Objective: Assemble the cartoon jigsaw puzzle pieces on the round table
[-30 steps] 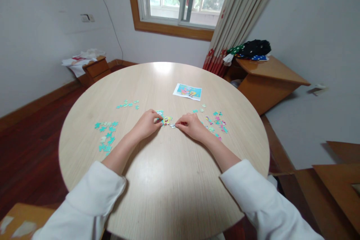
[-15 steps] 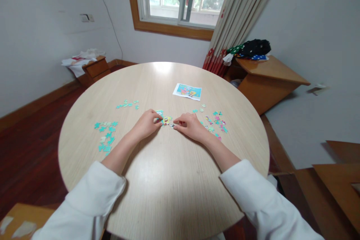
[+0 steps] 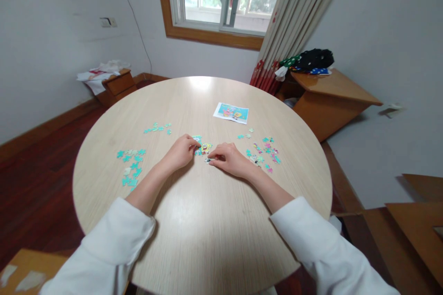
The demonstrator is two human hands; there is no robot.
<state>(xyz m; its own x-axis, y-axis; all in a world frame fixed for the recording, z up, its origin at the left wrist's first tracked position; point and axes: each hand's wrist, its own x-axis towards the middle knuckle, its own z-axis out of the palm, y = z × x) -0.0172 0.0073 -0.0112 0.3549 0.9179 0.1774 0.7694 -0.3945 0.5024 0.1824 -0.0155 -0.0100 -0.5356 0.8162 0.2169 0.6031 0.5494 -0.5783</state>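
At the middle of the table lies a small joined section of jigsaw puzzle [image 3: 205, 148], showing a yellow cartoon figure on turquoise. My left hand [image 3: 182, 151] is closed at its left edge, thumb and fingertips on the section. Just below the section, my right hand [image 3: 228, 159] pinches a small puzzle piece [image 3: 207, 160] with dark and pale marks, close to the tabletop. The held piece is apart from the section's lower edge. Beyond my hands lies a printed reference picture [image 3: 232, 113] with pink and yellow cartoon figures.
Loose turquoise pieces [image 3: 134, 168] are spread on the left, with a smaller cluster [image 3: 157, 128] farther back. Pink and turquoise pieces [image 3: 270, 147] lie to the right. The round table [image 3: 200, 239] stands near a window and a wooden cabinet [image 3: 332, 97] with cloths on it.
My right hand has moved slightly left and toward me, bringing its piece from the section's right side to below it. My left hand stays nearly in place.
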